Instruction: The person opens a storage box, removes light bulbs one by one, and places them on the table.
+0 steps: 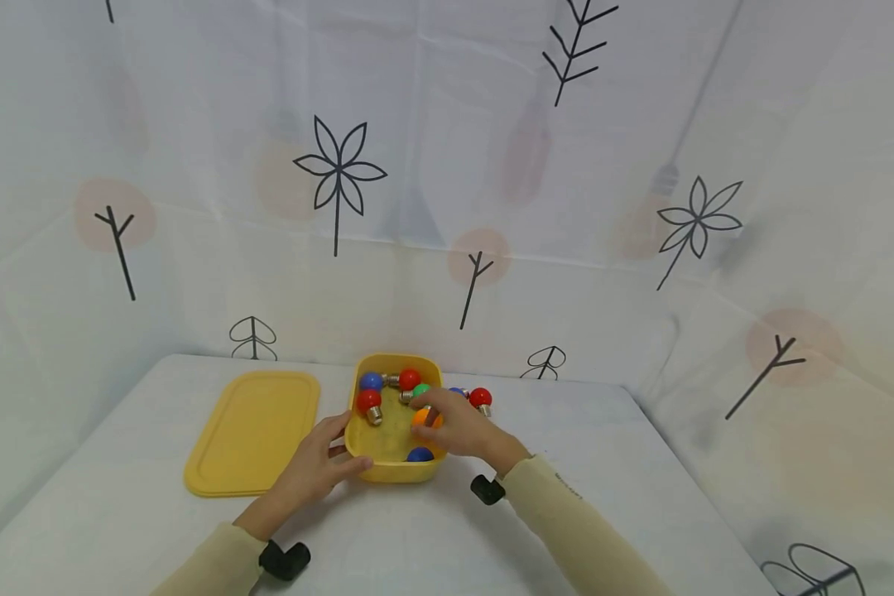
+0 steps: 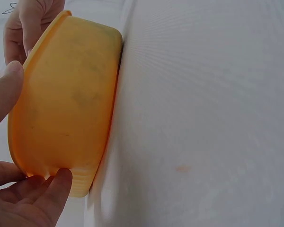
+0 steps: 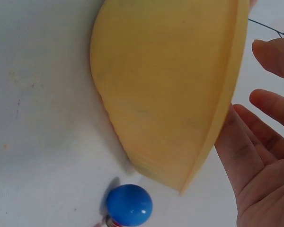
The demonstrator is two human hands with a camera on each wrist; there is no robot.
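Observation:
Around the near left corner of a yellow plastic box [image 1: 396,473], my left hand [image 1: 319,459] has its thumb at the front rim and its bent fingers against the side. Over the box's right rim reaches my right hand [image 1: 458,426], its fingers spread and partly hidden by the rim in the right wrist view. I see nothing between those fingers. Below them lies an orange toy bulb [image 1: 421,416], beside a green bulb [image 1: 420,389]. The box also holds red bulbs [image 1: 368,401] and blue bulbs [image 1: 371,381], some with silvery screw bases showing.
A flat yellow lid [image 1: 253,434] lies on the white table, left of the box. Just right of the box are a red bulb [image 1: 480,397] and a blue bulb [image 3: 129,205]. A patterned cloth [image 1: 417,165] hangs behind the table.

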